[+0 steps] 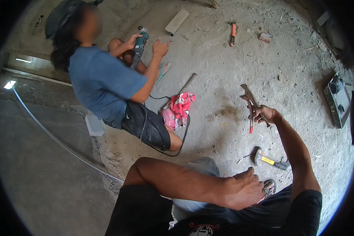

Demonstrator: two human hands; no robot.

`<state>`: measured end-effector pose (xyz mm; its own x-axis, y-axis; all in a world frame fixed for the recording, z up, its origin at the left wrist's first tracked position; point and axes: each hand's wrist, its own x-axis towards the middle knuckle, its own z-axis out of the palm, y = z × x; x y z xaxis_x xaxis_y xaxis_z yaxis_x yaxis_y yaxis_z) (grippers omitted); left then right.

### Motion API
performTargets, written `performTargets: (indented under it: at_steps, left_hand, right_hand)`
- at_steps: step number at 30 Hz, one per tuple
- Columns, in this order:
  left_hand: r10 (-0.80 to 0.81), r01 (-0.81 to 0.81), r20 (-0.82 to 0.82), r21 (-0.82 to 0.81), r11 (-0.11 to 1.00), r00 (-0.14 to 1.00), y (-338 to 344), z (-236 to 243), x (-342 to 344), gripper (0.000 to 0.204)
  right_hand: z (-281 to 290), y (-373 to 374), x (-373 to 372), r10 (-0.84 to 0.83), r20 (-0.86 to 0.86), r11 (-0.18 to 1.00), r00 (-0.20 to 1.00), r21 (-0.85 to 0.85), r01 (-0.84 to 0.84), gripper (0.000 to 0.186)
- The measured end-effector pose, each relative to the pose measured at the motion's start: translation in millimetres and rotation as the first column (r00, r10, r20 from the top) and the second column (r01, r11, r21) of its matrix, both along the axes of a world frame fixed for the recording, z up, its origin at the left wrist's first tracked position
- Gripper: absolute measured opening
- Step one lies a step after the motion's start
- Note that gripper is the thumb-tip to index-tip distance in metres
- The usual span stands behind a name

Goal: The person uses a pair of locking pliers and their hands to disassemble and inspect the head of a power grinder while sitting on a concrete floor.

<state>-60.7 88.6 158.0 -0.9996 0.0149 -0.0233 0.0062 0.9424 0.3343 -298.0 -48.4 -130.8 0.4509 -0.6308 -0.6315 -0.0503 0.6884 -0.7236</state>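
Observation:
My right hand [265, 115] is out to the right above the dusty floor. It is closed round rusty metal pliers [251, 103] with long jaws pointing away and a red-ended handle hanging down. Whether a second metal piece lies in the same grip is hard to tell. My left arm crosses in front of me, and my left hand [246, 188] rests over my leg by my sandalled foot [269, 187]. Its thumb stands apart, nothing shows in it, and the other fingers are partly hidden. A hammer [269, 160] with a yellow and black handle lies between my two hands.
At the left a person in a blue shirt [100, 74] squats, holding a teal angle grinder [141, 43]; its dark cord [181, 147] loops across the floor. A pink cloth [179, 108] lies nearby. Farther off are an orange-handled hammer [233, 34] and a grey slab [177, 21]. A dark case [338, 98] stands right.

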Motion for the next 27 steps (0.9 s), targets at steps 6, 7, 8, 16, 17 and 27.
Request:
performTargets:
  at_steps: [6, 7, 8, 16, 17, 27]
  left_hand:
    - [-0.002, 0.002, -0.008, -0.028, 1.0, 1.0, -1, 3, 1, 0.019]
    - [-0.006, 0.006, 0.023, -0.016, 1.0, 1.0, -1, 3, 1, 0.019]
    - [-0.005, 0.005, 0.021, -0.017, 1.0, 1.0, 0, 2, 0, 0.019]
    - [0.032, -0.032, -0.039, 0.001, 0.999, 0.999, 1, 0, 3, 0.019]
    - [0.036, -0.036, -0.039, 0.0, 0.999, 0.999, 1, 1, 3, 0.019]
    - [0.059, -0.059, -0.036, -0.01, 0.998, 0.998, 0, 4, 5, 0.016]
  right_hand:
    - [-2, -2, 5, 0.021, 0.018, 1.0, 1.0, -0.011, -0.021, 0.052]
    - [-2, -3, 5, 0.017, 0.027, 1.0, 0.999, -0.008, -0.017, 0.052]
    - [-2, -3, 5, 0.014, 0.037, 1.0, 0.999, -0.005, -0.014, 0.053]
    - [17, -7, 16, 0.035, 0.05, 0.998, 0.998, -0.054, -0.032, 0.065]
    - [22, -7, 20, 0.037, 0.056, 0.997, 0.998, -0.069, -0.033, 0.068]
    - [55, -12, 39, 0.061, 0.181, 0.99, 0.982, -0.136, -0.037, 0.08]
